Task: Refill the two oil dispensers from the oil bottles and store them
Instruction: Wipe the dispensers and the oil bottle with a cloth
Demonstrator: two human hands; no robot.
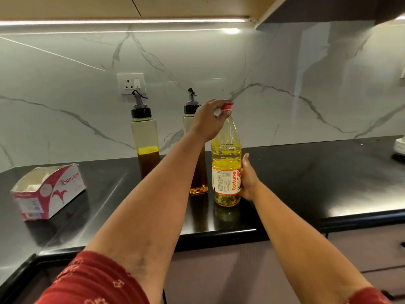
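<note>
Uncapping the oil bottle at the front edge of the counter

The left hand (210,119) pinches the red cap (226,107) with thumb and fingertips closed round it, while the right hand (247,178) wraps the labelled belly of the oil bottle (226,154), fingers closed on its far side. The bottle stands upright on the black counter (306,183) near its front edge, just beside the right-hand of two dispensers (196,150); the other dispenser (144,141) stands to its left, towards the back wall. To do this well, I judge the right hand should hold firm but not squeeze: the thin, ribbed clear plastic would likely flex and push oil up once the cap loosens. The dispensers are square, clear, rigid-looking, with black pourer tops, both low on amber oil. The polished counter looks slippery, so steadying the base matters.
</note>
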